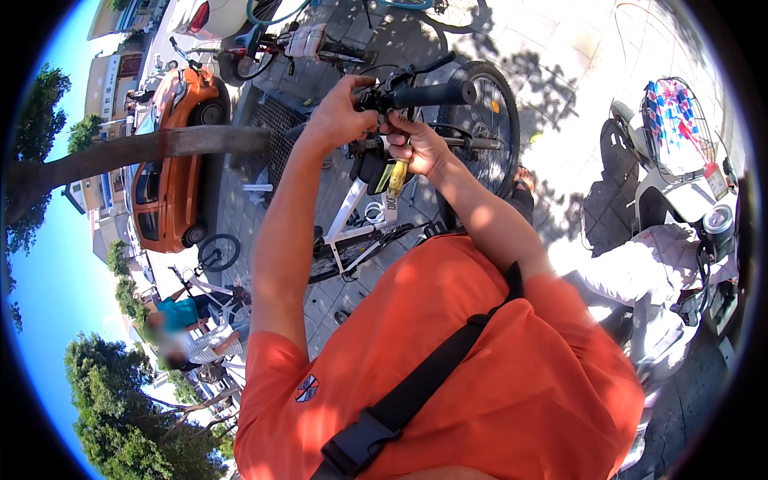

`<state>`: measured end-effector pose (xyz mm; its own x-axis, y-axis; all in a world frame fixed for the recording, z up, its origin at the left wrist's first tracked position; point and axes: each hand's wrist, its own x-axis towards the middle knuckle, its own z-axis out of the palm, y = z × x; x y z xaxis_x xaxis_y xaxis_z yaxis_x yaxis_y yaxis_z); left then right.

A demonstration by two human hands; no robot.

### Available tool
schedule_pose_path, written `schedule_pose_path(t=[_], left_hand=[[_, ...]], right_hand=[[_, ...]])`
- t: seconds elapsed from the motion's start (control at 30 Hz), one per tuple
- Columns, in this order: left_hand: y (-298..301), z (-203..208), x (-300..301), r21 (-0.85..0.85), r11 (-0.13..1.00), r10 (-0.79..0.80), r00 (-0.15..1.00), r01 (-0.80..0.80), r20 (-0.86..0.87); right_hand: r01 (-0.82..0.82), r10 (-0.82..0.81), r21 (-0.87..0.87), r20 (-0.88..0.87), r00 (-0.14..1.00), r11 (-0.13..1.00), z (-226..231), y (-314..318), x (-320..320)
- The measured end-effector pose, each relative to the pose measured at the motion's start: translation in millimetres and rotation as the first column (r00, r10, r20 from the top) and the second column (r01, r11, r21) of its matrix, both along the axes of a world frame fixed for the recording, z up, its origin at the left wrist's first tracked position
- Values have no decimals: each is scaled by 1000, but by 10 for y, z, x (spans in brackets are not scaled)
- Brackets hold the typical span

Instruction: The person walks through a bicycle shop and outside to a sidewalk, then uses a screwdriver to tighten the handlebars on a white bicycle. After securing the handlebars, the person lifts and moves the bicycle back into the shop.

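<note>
A bicycle with a white frame (346, 214) stands in front of me, its handlebar ending in a black grip (434, 94). My left hand (338, 116) is closed round the middle of the handlebar, thumb toward the controls and fingers on the far side. Close beside it, my right hand (418, 146) is closed, with the yellow handle of a hand tool (396, 179) hanging below its fingers. The tool's working end is hidden by the hand and handlebar parts. Beyond the grip is the bicycle's knobbly-tyred wheel (490, 112).
A tree trunk (144, 152) juts in from the left, rising from a metal grate (276, 132). An orange car (172, 160) and more bicycles stand left. At right is a white scooter (680, 188) with a basket (678, 120). Two people (192, 336) are at lower left.
</note>
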<state>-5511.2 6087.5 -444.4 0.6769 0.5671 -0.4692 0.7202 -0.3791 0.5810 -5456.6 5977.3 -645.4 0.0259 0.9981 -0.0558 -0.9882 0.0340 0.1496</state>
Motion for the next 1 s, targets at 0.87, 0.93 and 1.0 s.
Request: schedule_pose_path(t=[0.87, 0.93, 1.0], left_hand=[[7, -160, -154, 482, 776, -427, 901, 407, -72], [-44, -112, -177, 572, 689, -437, 885, 445, -162], [-41, -85, -176, 578, 667, -451, 872, 470, -188]], right_hand=[[26, -14, -67, 178, 984, 997, 108, -23, 87], [34, -19, -69, 210, 977, 997, 135, -33, 94], [34, -14, -74, 250, 968, 997, 163, -59, 123]])
